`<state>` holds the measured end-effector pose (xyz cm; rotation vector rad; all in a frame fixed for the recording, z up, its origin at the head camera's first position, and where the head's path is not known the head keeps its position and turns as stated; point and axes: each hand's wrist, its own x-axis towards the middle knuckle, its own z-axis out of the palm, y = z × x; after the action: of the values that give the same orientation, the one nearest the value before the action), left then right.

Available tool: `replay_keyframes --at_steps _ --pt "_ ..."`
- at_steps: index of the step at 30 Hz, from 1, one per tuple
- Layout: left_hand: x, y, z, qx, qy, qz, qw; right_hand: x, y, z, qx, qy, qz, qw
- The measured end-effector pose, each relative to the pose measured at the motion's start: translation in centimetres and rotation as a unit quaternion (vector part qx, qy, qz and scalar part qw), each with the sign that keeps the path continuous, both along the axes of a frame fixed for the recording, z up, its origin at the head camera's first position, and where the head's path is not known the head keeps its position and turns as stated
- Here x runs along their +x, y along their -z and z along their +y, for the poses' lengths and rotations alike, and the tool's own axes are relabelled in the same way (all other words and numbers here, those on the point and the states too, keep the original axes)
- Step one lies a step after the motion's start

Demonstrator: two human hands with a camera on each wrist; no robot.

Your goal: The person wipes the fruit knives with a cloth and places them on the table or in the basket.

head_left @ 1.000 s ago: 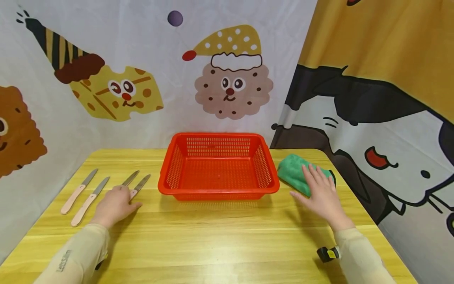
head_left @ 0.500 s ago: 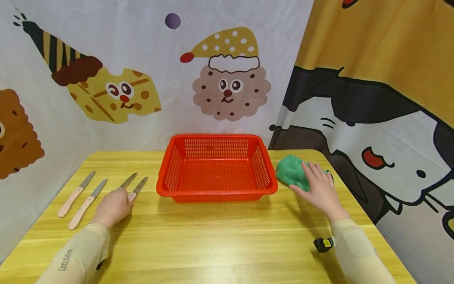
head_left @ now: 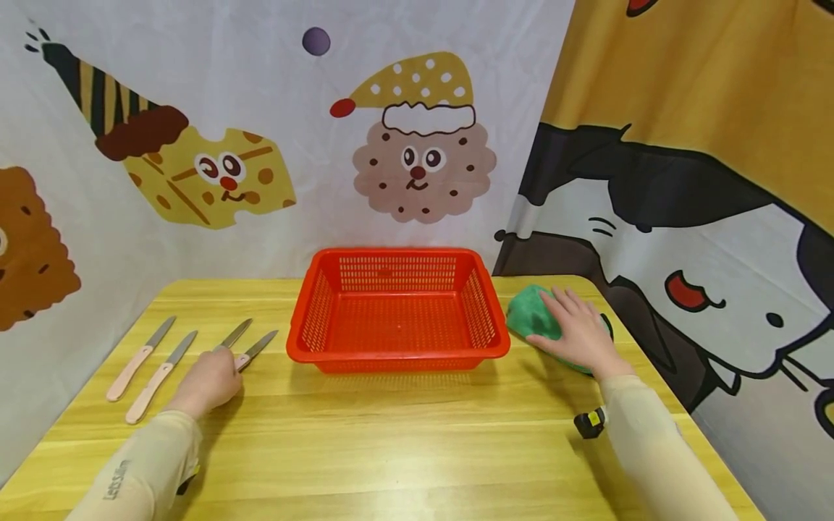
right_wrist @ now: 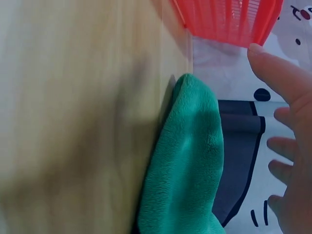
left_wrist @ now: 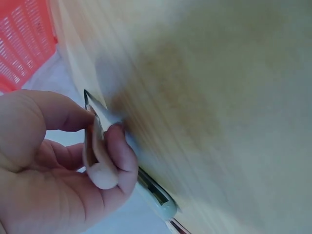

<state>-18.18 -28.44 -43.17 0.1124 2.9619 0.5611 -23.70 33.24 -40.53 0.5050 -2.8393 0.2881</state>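
Observation:
My left hand (head_left: 210, 382) pinches a table knife (head_left: 262, 343) with a pale handle, its blade pointing away and to the right. The left wrist view has that knife's handle (left_wrist: 103, 174) between thumb and fingers. Another knife (head_left: 235, 333) lies just beside it, its handle mostly hidden by the hand. Two more knives (head_left: 140, 362) lie farther left on the table. Over at the right, my right hand (head_left: 580, 334) is spread above a folded green cloth (head_left: 529, 310); in the right wrist view its fingers are apart from the cloth (right_wrist: 187, 161).
A red plastic basket (head_left: 399, 356) with slotted walls stands at the middle back of the wooden table (head_left: 391, 449), between the two hands. A printed curtain (head_left: 260, 246) hangs behind the table's far edge.
My left thumb and fingers have closed on the rightmost knife, and its blade has swung to the right. The right hand has shifted slightly left over the cloth.

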Motion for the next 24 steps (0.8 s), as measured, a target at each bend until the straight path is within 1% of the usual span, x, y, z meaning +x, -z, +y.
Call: replay_keyframes --at_steps 3,6,10,14,18,24 --pt "-0.1 0.3 -0.2 0.025 0.001 -0.011 0.9996 -1.0 -0.2 0.1 0.017 -0.014 -0.01 0.9997" --pt "-0.2 0.6 -0.3 0.041 0.003 -0.011 0.9991 -1.9 -0.6 0.0 0.03 -0.018 -0.03 0.9989" --pt "-0.1 0.7 -0.3 0.062 0.006 -0.002 0.998 -2.7 -1.0 -0.3 0.043 -0.018 -0.058 0.9972" --pt "0.3 0.5 -0.2 0.089 0.002 0.014 0.9959 -3.6 -1.1 -0.4 0.051 -0.021 -0.068 0.9962" --pt "0.9 -0.2 -0.1 0.117 -0.002 0.033 0.9926 -4.4 -0.8 -0.3 0.055 -0.024 -0.07 0.9957" --pt "2.1 -2.3 -0.1 0.167 -0.019 0.032 0.9853 -5.2 -0.3 -0.3 0.07 -0.039 -0.08 0.9935"
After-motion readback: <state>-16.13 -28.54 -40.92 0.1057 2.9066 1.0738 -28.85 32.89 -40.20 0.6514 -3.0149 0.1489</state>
